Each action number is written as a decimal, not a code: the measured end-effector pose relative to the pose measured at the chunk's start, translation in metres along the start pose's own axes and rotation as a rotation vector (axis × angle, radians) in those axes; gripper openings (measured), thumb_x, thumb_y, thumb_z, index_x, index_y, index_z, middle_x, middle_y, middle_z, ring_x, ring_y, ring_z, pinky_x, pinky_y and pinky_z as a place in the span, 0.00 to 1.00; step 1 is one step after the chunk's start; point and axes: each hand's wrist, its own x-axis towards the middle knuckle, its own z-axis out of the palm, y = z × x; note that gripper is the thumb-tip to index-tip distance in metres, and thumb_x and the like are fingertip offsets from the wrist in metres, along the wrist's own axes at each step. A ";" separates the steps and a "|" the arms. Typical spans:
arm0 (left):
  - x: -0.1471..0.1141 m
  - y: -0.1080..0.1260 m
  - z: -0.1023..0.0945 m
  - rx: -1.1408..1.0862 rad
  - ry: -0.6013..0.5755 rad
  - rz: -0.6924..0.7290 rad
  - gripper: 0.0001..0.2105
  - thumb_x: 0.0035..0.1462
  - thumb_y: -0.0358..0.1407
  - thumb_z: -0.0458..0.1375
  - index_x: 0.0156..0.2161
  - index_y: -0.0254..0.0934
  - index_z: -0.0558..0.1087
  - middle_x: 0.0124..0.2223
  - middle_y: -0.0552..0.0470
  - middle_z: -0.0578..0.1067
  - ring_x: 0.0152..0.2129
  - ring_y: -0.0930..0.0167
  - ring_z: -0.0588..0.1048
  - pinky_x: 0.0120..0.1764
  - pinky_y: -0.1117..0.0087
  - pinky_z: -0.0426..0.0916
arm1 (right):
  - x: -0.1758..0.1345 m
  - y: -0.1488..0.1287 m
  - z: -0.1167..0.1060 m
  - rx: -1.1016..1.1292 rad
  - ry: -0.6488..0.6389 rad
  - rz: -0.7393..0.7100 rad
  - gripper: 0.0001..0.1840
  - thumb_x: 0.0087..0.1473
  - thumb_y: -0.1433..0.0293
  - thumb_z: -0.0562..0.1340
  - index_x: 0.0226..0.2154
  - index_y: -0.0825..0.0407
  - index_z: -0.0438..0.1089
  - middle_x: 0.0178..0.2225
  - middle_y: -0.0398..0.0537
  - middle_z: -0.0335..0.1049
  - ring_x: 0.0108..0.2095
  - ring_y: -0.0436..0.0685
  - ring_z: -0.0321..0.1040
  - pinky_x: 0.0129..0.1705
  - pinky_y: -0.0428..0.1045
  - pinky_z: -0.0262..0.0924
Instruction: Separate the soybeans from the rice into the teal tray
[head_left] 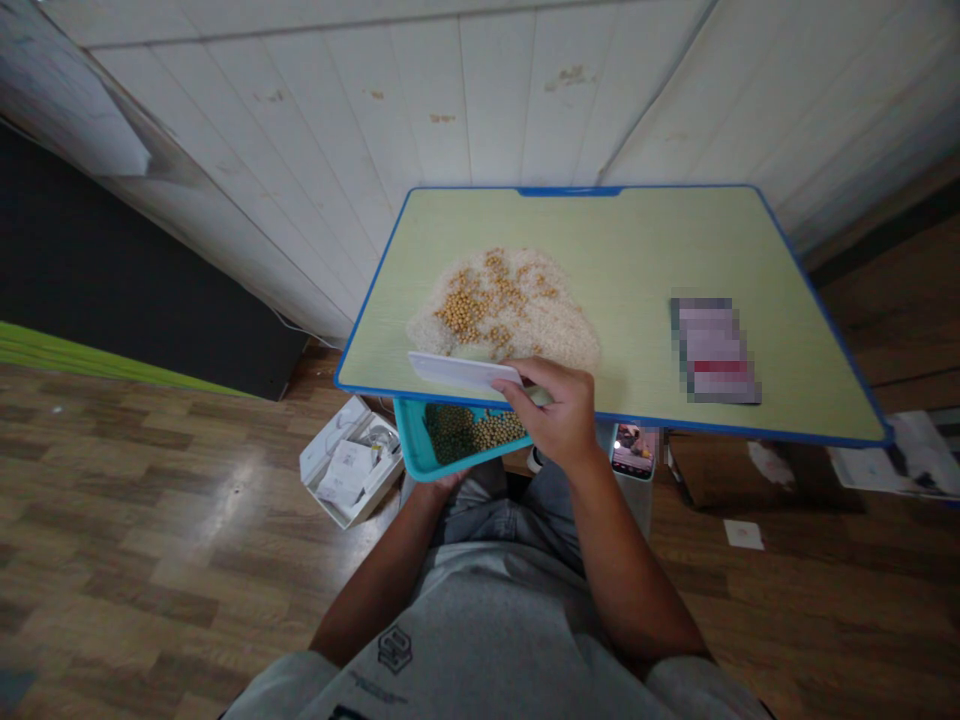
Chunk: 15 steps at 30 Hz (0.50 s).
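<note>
My right hand (556, 405) is closed on a flat white card (459, 372), held on edge between thumb and fingers at the front of the table. Just behind the card lies a spread pile of white rice grains (559, 325) with yellow soybeans (463, 312) scattered over it. Below the table's front edge is a teal tray (424, 468) holding soybeans (499, 430) and smaller dark green beans (448, 437). Under the tray's near side is my left hand (448, 482), its fingers mostly hidden beneath the tray it supports.
The pale green table (637, 240) has a blue rim and stands against white wall panels. A pixelated packet (716, 350) lies on its right side. Below are an open white box (352, 465) at left and a phone (634, 450) at right.
</note>
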 end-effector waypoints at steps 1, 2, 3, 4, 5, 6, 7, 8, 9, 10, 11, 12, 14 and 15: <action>0.003 -0.001 -0.004 -0.021 -0.032 -0.001 0.25 0.77 0.51 0.42 0.58 0.48 0.79 0.61 0.58 0.83 0.62 0.58 0.78 0.58 0.47 0.79 | 0.000 0.000 0.000 0.001 0.000 0.000 0.07 0.65 0.68 0.68 0.40 0.47 0.85 0.37 0.46 0.88 0.35 0.56 0.83 0.43 0.53 0.79; 0.005 -0.002 -0.008 -0.036 -0.063 0.005 0.25 0.77 0.52 0.43 0.59 0.48 0.79 0.61 0.58 0.83 0.59 0.59 0.80 0.57 0.48 0.80 | 0.000 0.000 0.000 0.005 0.002 -0.004 0.06 0.65 0.68 0.69 0.39 0.47 0.85 0.37 0.46 0.88 0.35 0.56 0.83 0.43 0.52 0.79; 0.007 -0.002 -0.010 -0.049 -0.081 0.005 0.25 0.77 0.52 0.43 0.60 0.48 0.79 0.60 0.58 0.84 0.57 0.59 0.81 0.56 0.48 0.80 | 0.000 0.000 0.000 0.010 0.006 -0.010 0.06 0.65 0.68 0.69 0.39 0.47 0.85 0.37 0.46 0.88 0.35 0.56 0.83 0.43 0.52 0.79; 0.008 -0.003 -0.011 -0.055 -0.082 0.005 0.25 0.77 0.52 0.44 0.60 0.47 0.79 0.60 0.57 0.84 0.56 0.60 0.82 0.56 0.48 0.81 | 0.000 0.000 0.000 0.016 0.009 -0.018 0.06 0.65 0.69 0.69 0.39 0.47 0.85 0.37 0.46 0.88 0.35 0.55 0.83 0.43 0.52 0.79; 0.008 -0.003 -0.011 -0.056 -0.071 0.008 0.25 0.77 0.52 0.43 0.59 0.47 0.79 0.59 0.57 0.84 0.55 0.60 0.82 0.54 0.49 0.81 | 0.000 0.000 0.000 0.021 0.013 -0.024 0.06 0.65 0.70 0.69 0.39 0.48 0.85 0.37 0.46 0.88 0.35 0.55 0.83 0.43 0.52 0.79; 0.008 -0.004 -0.010 -0.055 -0.053 0.011 0.25 0.78 0.52 0.42 0.58 0.47 0.79 0.58 0.58 0.85 0.54 0.60 0.82 0.53 0.50 0.82 | 0.000 0.000 0.001 0.025 0.015 -0.026 0.06 0.65 0.70 0.69 0.39 0.48 0.85 0.37 0.47 0.88 0.36 0.55 0.83 0.43 0.51 0.79; 0.007 -0.003 -0.009 -0.053 -0.036 0.010 0.25 0.78 0.51 0.41 0.57 0.47 0.80 0.57 0.58 0.86 0.53 0.61 0.83 0.51 0.50 0.82 | 0.000 0.000 0.001 0.026 0.017 -0.026 0.06 0.64 0.70 0.69 0.39 0.48 0.85 0.37 0.47 0.88 0.35 0.55 0.83 0.43 0.51 0.79; 0.006 -0.003 -0.007 -0.050 -0.024 0.005 0.26 0.78 0.51 0.41 0.56 0.46 0.80 0.56 0.57 0.86 0.52 0.61 0.83 0.50 0.51 0.82 | 0.000 0.000 0.001 0.026 0.016 -0.023 0.06 0.64 0.70 0.69 0.39 0.48 0.85 0.37 0.46 0.88 0.35 0.55 0.83 0.43 0.51 0.79; 0.005 -0.003 -0.005 -0.050 -0.014 -0.003 0.26 0.78 0.51 0.40 0.55 0.46 0.80 0.56 0.57 0.86 0.51 0.61 0.83 0.50 0.51 0.82 | 0.000 0.000 0.001 0.024 0.015 -0.019 0.06 0.64 0.69 0.69 0.39 0.48 0.85 0.37 0.46 0.88 0.35 0.55 0.83 0.42 0.51 0.79; 0.004 -0.003 -0.004 -0.051 -0.010 -0.010 0.27 0.78 0.51 0.40 0.55 0.45 0.81 0.56 0.57 0.86 0.51 0.61 0.83 0.50 0.51 0.82 | 0.000 0.000 0.001 0.021 0.012 -0.014 0.06 0.64 0.69 0.69 0.39 0.48 0.85 0.36 0.46 0.88 0.35 0.55 0.83 0.42 0.51 0.79; 0.003 -0.003 -0.004 -0.053 -0.012 -0.018 0.27 0.78 0.52 0.40 0.54 0.45 0.81 0.56 0.57 0.86 0.51 0.60 0.83 0.51 0.51 0.82 | 0.000 0.001 0.000 0.019 0.011 -0.011 0.06 0.64 0.68 0.69 0.39 0.47 0.85 0.36 0.46 0.87 0.34 0.56 0.83 0.41 0.51 0.79; 0.003 -0.003 -0.005 -0.053 -0.017 -0.024 0.28 0.78 0.53 0.41 0.53 0.45 0.82 0.56 0.57 0.86 0.51 0.60 0.83 0.52 0.51 0.81 | 0.000 0.001 0.000 0.018 0.009 -0.008 0.06 0.64 0.68 0.69 0.39 0.47 0.85 0.36 0.46 0.87 0.34 0.56 0.83 0.41 0.51 0.79; 0.005 -0.003 -0.008 -0.061 -0.044 -0.007 0.29 0.77 0.53 0.41 0.53 0.45 0.83 0.58 0.56 0.85 0.52 0.60 0.83 0.52 0.52 0.82 | 0.000 0.001 0.000 0.016 0.008 -0.002 0.06 0.65 0.68 0.69 0.39 0.48 0.85 0.36 0.46 0.87 0.34 0.56 0.83 0.42 0.51 0.79; 0.006 -0.004 -0.010 -0.064 -0.060 0.003 0.28 0.77 0.53 0.41 0.53 0.45 0.83 0.59 0.56 0.85 0.53 0.60 0.83 0.51 0.51 0.82 | 0.000 0.001 -0.001 0.014 0.007 0.004 0.06 0.65 0.67 0.69 0.39 0.48 0.85 0.36 0.47 0.87 0.34 0.56 0.83 0.42 0.51 0.79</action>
